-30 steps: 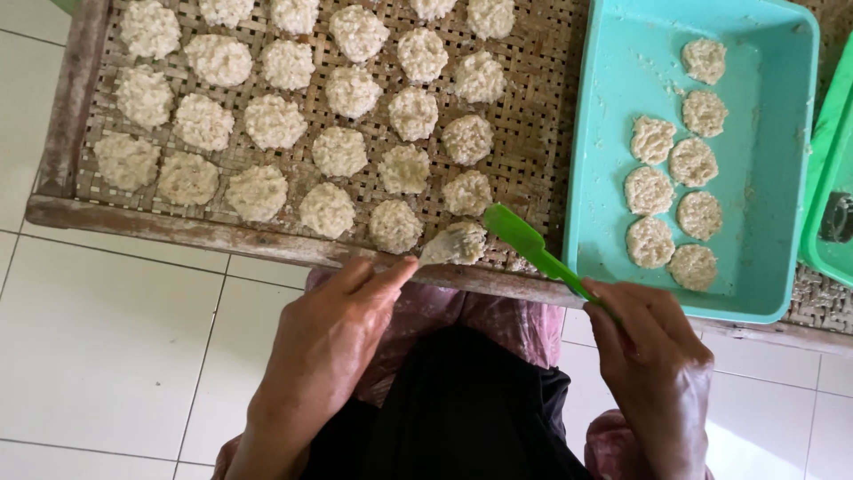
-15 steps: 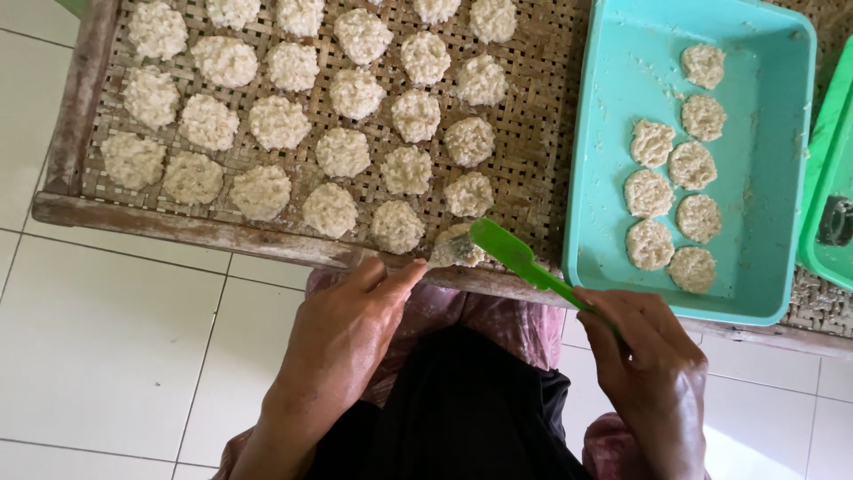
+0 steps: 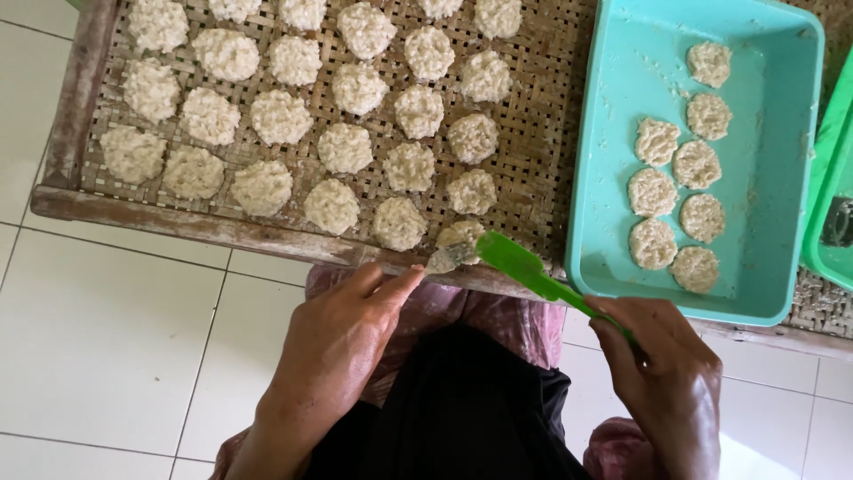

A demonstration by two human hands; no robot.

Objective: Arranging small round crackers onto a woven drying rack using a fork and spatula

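My right hand [image 3: 668, 378] grips the handle of a green spatula [image 3: 524, 267]. The blade's tip lies under a pale rice patty [image 3: 458, 236] at the near edge of a woven bamboo drying tray [image 3: 542, 133]. My left hand [image 3: 342, 333] is just below the tray's wooden rim, fingers together, its fingertip close to the spatula tip and holding nothing. Several round rice patties [image 3: 345, 148] lie in rows across the bamboo tray.
A teal plastic bin [image 3: 613, 133] to the right holds several more patties [image 3: 675, 204]. A green container edge [image 3: 831, 204] shows at far right. White floor tiles [image 3: 115, 338] lie below, and my dark and pink clothing [image 3: 462, 391] fills the bottom middle.
The spatula has shifted left and lower, its tip now under the patty at the tray's near edge. My left hand's fingertip has moved closer to that patty.
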